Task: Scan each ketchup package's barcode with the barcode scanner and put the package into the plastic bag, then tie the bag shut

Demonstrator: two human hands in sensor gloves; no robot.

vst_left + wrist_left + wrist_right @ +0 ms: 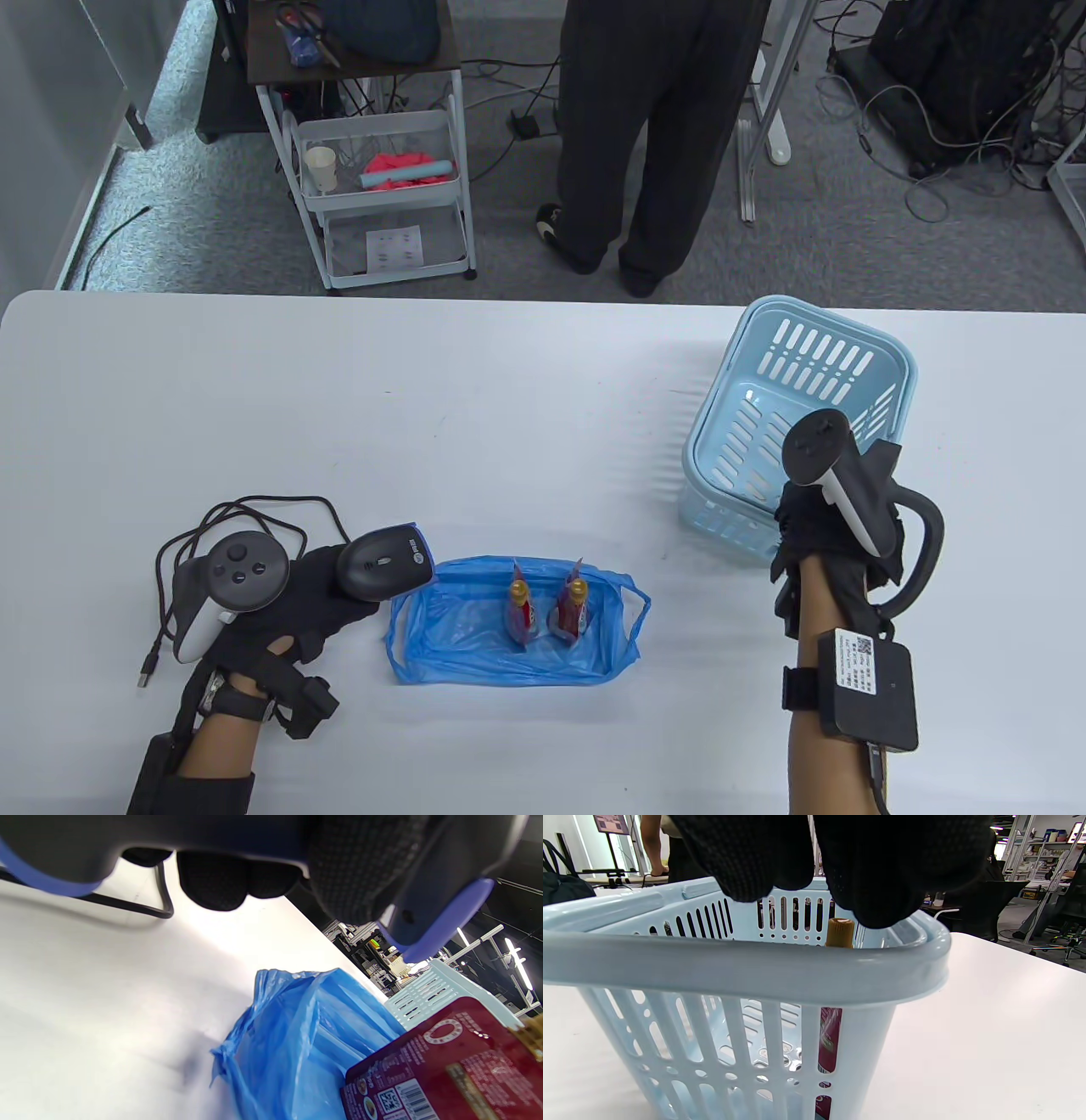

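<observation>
My left grip (280, 594) is wrapped around the handle of the dark grey handheld barcode scanner (386, 564) near the front left of the white surface (509, 407), its black cable (246, 518) looping off behind it. Just to the right of the scanner lies the crumpled blue plastic bag (441, 632), near the front edge, with two red ketchup pouches with tan caps (547, 607) standing side by side on it or in its open mouth; I cannot tell which. In the left wrist view one pouch (445, 1065) shows its printed barcode toward me. My right grip (814, 526) hovers over the near rim of the pale blue slotted plastic basket (797, 373) at the right side of the surface; whether it is wide or closed I cannot tell, since only the fingertips (763, 861) show, above the rim. Through the basket slots another red pouch with a tan cap (839, 933) stands inside. I judge I am mid-task, fetching the next package. The next move calls for reaching down past the rim, pinching that pouch by its top, and turning its barcode toward the scanner.
</observation>
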